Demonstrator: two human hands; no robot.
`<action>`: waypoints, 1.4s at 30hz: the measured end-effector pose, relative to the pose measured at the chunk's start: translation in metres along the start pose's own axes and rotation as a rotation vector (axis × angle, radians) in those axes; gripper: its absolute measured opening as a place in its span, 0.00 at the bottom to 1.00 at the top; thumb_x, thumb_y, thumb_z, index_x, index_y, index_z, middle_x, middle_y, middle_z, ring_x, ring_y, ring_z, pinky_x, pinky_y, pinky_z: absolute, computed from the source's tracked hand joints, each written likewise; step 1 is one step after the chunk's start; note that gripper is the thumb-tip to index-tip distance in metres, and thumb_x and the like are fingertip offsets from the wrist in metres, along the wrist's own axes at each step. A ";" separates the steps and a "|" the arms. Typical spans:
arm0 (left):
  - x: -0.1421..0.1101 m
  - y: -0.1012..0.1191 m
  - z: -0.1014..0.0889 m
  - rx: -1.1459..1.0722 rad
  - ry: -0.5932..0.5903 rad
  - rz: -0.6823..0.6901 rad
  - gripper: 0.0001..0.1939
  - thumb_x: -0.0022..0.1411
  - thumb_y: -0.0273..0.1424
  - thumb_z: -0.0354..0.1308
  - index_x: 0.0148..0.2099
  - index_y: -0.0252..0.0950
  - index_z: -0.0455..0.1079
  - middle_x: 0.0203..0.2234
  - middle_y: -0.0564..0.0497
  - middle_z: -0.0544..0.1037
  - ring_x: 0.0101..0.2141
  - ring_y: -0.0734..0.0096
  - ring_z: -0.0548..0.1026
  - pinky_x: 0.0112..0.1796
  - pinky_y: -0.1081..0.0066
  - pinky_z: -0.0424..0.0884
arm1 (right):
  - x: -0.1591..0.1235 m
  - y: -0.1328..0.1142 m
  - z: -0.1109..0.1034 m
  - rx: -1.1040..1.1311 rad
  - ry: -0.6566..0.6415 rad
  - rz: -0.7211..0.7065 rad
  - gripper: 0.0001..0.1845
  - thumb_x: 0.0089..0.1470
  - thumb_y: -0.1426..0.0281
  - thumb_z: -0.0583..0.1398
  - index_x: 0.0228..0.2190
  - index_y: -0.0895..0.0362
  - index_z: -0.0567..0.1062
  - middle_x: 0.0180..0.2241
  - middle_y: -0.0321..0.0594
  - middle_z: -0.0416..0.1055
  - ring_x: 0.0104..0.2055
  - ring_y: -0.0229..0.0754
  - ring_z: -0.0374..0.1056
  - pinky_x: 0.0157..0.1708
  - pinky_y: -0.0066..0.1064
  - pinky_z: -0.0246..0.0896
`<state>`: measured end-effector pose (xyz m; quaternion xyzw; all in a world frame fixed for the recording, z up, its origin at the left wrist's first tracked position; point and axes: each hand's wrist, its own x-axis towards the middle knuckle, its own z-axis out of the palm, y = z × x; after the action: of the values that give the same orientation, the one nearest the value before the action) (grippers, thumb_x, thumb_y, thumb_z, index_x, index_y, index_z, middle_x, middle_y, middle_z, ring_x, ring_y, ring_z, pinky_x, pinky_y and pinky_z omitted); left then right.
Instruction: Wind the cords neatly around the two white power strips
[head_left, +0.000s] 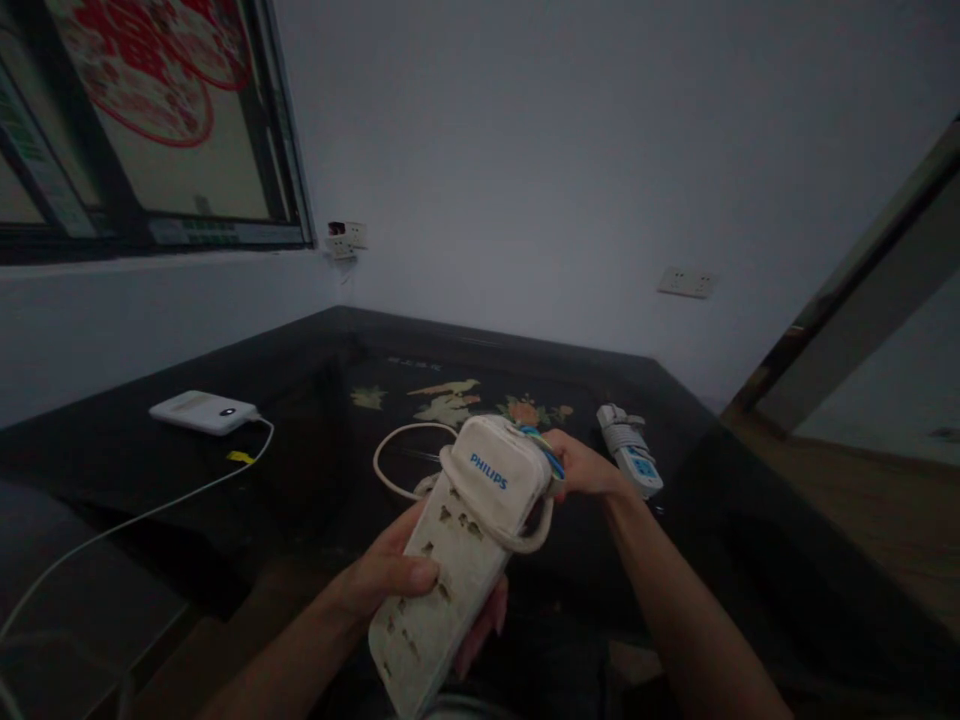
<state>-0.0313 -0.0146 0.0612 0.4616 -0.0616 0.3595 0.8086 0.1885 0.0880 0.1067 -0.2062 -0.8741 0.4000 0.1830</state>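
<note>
A white power strip (442, 590) marked PHILIPS is tilted up over the near side of the table. Across its lower half my left hand (397, 575) is wrapped, with the thumb on the socket face and the fingers underneath. A thick white cable (517, 540) is wound around its upper part and loops out to the left. Blue and yellow-green wires (551, 455) stick out at the upper right end. My right hand (581, 468) is closed at these wires, its fingertips partly hidden behind them and the strip.
On the black table (300, 490), a white phone-sized device (202, 411) with a white cord lies at left, near a yellow tag (241, 457). A second power strip (630, 450), its cord wrapped around it, lies at right. Wall sockets (686, 282) are behind.
</note>
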 end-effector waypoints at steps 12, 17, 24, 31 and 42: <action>0.017 0.085 0.001 1.396 -0.227 -0.504 0.38 0.59 0.38 0.55 0.68 0.38 0.45 0.57 0.42 0.66 0.48 0.59 0.71 0.46 0.68 0.66 | 0.036 -0.040 -0.043 -0.416 -0.316 0.321 0.15 0.36 0.64 0.70 0.21 0.60 0.73 0.18 0.30 0.64 0.22 0.31 0.57 0.22 0.24 0.46; 0.022 0.071 -0.006 1.644 -0.093 -0.408 0.34 0.60 0.36 0.53 0.67 0.43 0.49 0.42 0.46 0.77 0.34 0.63 0.76 0.34 0.73 0.67 | 0.047 -0.056 -0.043 -0.725 -0.073 0.331 0.10 0.40 0.66 0.69 0.21 0.58 0.75 0.18 0.31 0.66 0.22 0.32 0.59 0.22 0.26 0.44; 0.020 0.050 -0.042 1.714 0.211 -0.259 0.30 0.58 0.37 0.54 0.63 0.40 0.57 0.32 0.46 0.79 0.31 0.60 0.76 0.33 0.70 0.66 | 0.055 -0.077 -0.016 -0.769 0.152 0.276 0.07 0.52 0.73 0.60 0.31 0.55 0.80 0.28 0.38 0.75 0.29 0.36 0.67 0.27 0.27 0.53; 0.020 0.043 -0.045 1.769 0.417 -0.319 0.31 0.60 0.40 0.53 0.62 0.34 0.54 0.35 0.39 0.78 0.33 0.53 0.77 0.34 0.65 0.67 | 0.044 -0.079 0.008 -0.811 0.357 0.309 0.13 0.58 0.72 0.55 0.44 0.56 0.75 0.41 0.44 0.76 0.42 0.44 0.71 0.38 0.32 0.61; 0.025 0.041 -0.043 1.744 0.504 -0.265 0.32 0.63 0.41 0.49 0.65 0.34 0.49 0.29 0.42 0.78 0.28 0.55 0.77 0.32 0.64 0.67 | 0.023 -0.081 0.041 -0.876 0.451 0.182 0.15 0.60 0.74 0.51 0.47 0.55 0.71 0.41 0.43 0.76 0.40 0.45 0.72 0.34 0.31 0.61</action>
<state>-0.0495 0.0455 0.0760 0.8195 0.4633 0.2731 0.1979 0.1319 0.0261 0.1474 -0.4206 -0.8770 -0.0451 0.2280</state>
